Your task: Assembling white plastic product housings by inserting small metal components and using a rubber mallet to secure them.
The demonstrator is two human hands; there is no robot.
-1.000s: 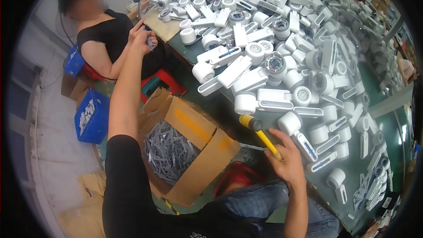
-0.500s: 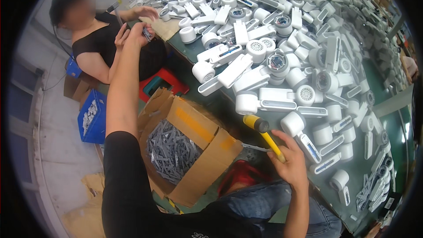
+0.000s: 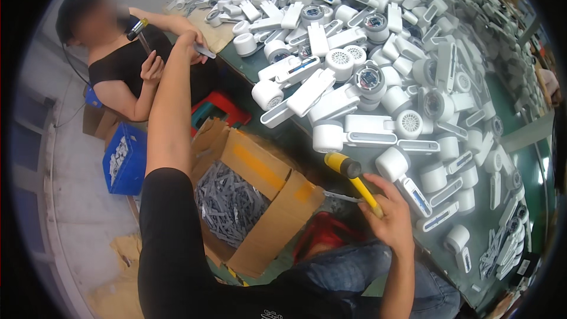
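Observation:
My left arm stretches to the far left, where my left hand [image 3: 186,42] is closed around a grey strip [image 3: 205,51]. Its fingers are partly hidden, and a co-worker's hand [image 3: 197,34] is right against it. At the front centre, my right hand [image 3: 387,220] grips the yellow handle of a hammer [image 3: 351,177], its head pointing up and left. Just left of that hand a thin pale strip [image 3: 342,197] sticks out; whether I hold it is unclear. Beside the hammer lie white plastic units with round heads and handles [image 3: 393,164].
White units [image 3: 339,65] are heaped over the green table [image 3: 422,233]. Below its left edge stands a cardboard box [image 3: 260,162] full of grey strips [image 3: 227,201]. A blue bin [image 3: 125,159] and a red stool [image 3: 227,109] are farther left. The co-worker holds another hammer [image 3: 140,32].
The co-worker's far hand has come down to my left hand, and their hammer shows higher. The strip at my left hand now points to the right. My right hand and its hammer stay in place.

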